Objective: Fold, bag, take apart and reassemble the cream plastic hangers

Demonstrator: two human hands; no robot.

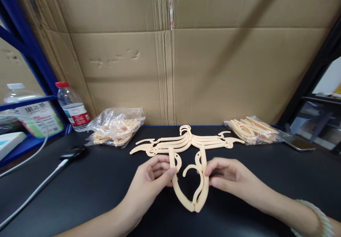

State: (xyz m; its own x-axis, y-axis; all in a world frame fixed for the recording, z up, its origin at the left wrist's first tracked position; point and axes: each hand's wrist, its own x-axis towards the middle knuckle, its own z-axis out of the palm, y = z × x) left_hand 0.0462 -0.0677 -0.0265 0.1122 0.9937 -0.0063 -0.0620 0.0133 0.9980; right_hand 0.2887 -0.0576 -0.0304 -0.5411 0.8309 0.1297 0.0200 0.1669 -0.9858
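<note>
A folded beige plastic hanger [183, 197] is held above the black table, its two arms pointing away from me and its hook curled between them. My left hand [157, 175] is closed on its left arm, thumb on top. My right hand [226, 175] pinches the right arm from the side. Just beyond, several unfolded beige hangers [173, 144] lie stacked on the table with their hooks towards the cardboard.
A plastic bag of beige pieces [117, 127] lies back left, another bag [253, 130] back right beside a phone [299, 144]. A red-capped bottle [76, 109], a black device [73, 152] and a white cable [34, 193] are at left. Cardboard [119, 63] stands behind.
</note>
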